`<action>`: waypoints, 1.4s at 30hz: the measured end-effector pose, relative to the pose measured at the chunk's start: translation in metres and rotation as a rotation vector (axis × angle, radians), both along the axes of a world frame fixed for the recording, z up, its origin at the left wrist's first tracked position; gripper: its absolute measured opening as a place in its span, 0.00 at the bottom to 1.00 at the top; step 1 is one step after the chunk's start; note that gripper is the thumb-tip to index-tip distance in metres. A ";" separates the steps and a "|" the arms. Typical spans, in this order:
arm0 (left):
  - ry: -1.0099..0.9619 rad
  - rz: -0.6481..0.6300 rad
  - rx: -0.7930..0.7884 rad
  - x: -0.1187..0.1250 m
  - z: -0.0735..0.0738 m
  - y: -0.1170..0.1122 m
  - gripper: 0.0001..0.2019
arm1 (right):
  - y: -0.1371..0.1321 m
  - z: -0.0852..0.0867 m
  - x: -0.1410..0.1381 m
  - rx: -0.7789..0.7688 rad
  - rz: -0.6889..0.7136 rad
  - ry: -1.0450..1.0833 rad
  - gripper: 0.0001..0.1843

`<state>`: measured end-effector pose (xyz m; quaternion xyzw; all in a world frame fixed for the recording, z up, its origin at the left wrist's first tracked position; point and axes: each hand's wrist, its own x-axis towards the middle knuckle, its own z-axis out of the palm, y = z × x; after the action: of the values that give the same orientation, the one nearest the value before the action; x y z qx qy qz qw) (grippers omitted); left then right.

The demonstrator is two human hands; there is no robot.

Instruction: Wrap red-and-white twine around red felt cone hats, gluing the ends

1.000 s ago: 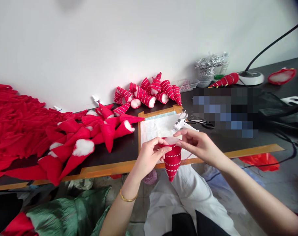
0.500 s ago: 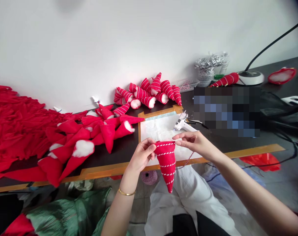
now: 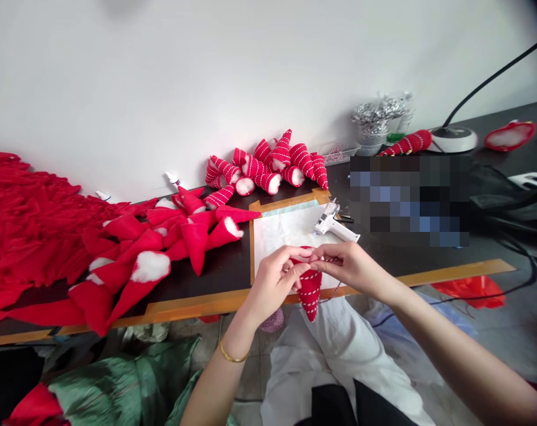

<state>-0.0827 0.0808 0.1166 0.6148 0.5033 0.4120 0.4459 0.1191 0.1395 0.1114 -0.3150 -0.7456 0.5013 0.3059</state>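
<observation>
Red cone (image 3: pixel 310 293), wound with white-flecked cord: where is it?
Just over the table's near edge (image 3: pixel 184 306), tip down, its rim pinched between both hands.
How do the fingers sit?
Left hand (image 3: pixel 275 278), bangle (image 3: pixel 233 356) on its wrist, has its fingers curled and thumb and forefinger closed on the rim. Right hand (image 3: pixel 352 266) comes in from the right, fingertips together on the rim; a loose strand (image 3: pixel 335 291) trails below it.
And behind?
A white sheet (image 3: pixel 286 231) with a glue gun (image 3: pixel 333 222) at its far right corner. Plain cones (image 3: pixel 162 248) are heaped to the left, and striped cones (image 3: pixel 268 165) lie along the far edge. A pixelated patch hides what lies to the right of the gun.
</observation>
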 end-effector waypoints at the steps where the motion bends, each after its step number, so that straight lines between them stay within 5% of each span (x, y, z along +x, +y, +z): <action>1: -0.004 -0.025 -0.049 0.002 0.003 0.000 0.14 | -0.001 0.001 -0.001 0.012 0.007 0.007 0.15; 11: -0.075 -0.069 -0.155 -0.014 -0.013 0.012 0.12 | 0.010 0.000 0.017 -0.004 -0.101 0.001 0.24; 23: -0.339 -0.087 -0.191 -0.036 -0.034 0.017 0.22 | 0.019 -0.018 0.026 -0.190 -0.081 0.114 0.25; 35: -0.187 -0.067 -0.272 -0.030 -0.028 0.019 0.18 | 0.021 -0.030 0.021 -0.061 -0.098 -0.013 0.25; 42: -0.123 0.000 -0.236 -0.031 -0.034 0.021 0.18 | 0.022 -0.043 0.017 -0.128 -0.063 0.017 0.25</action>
<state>-0.1135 0.1021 0.0825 0.5315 0.5200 0.3871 0.5452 0.1361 0.1613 0.0686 -0.3531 -0.6992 0.5406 0.3069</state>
